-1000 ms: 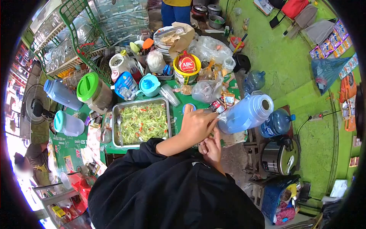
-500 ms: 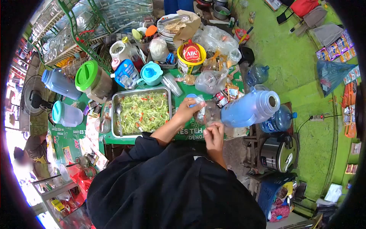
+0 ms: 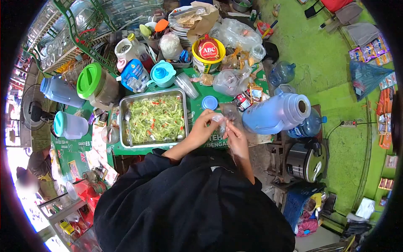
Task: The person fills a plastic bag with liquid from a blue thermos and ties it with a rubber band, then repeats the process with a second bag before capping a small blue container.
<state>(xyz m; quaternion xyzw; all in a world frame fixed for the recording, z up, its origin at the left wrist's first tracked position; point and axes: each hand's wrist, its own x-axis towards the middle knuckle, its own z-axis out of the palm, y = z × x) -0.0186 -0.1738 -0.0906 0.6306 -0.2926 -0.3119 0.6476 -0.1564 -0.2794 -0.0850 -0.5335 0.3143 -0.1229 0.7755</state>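
Note:
Just over the table's front edge, my left hand (image 3: 202, 130) pinches the gathered top of a small clear plastic bag (image 3: 219, 119). My right hand (image 3: 236, 139) has its fingers closed at the bag's right side; the exact grip is partly hidden. Left of my hands lies a metal tray (image 3: 120, 126) of shredded green vegetable (image 3: 155, 117) with red bits. A round blue lid (image 3: 209, 103) rests on the table beyond my left hand. To the right, a tilted blue pitcher (image 3: 268, 113) stands close to my right hand, with a dark clear packet (image 3: 230, 111) between.
Behind the tray are a teal-lidded container (image 3: 161, 75), stacked plastic cups (image 3: 186, 85) and a yellow bucket (image 3: 208, 52). A green-lidded jug (image 3: 94, 86) and a fan (image 3: 35, 105) are at left. At right are a water gallon (image 3: 308, 124) and a rice cooker (image 3: 305, 159).
My right hand has come up to meet the bag beside my left hand. The left hand has lowered slightly, uncovering the blue lid. The view has shifted a little.

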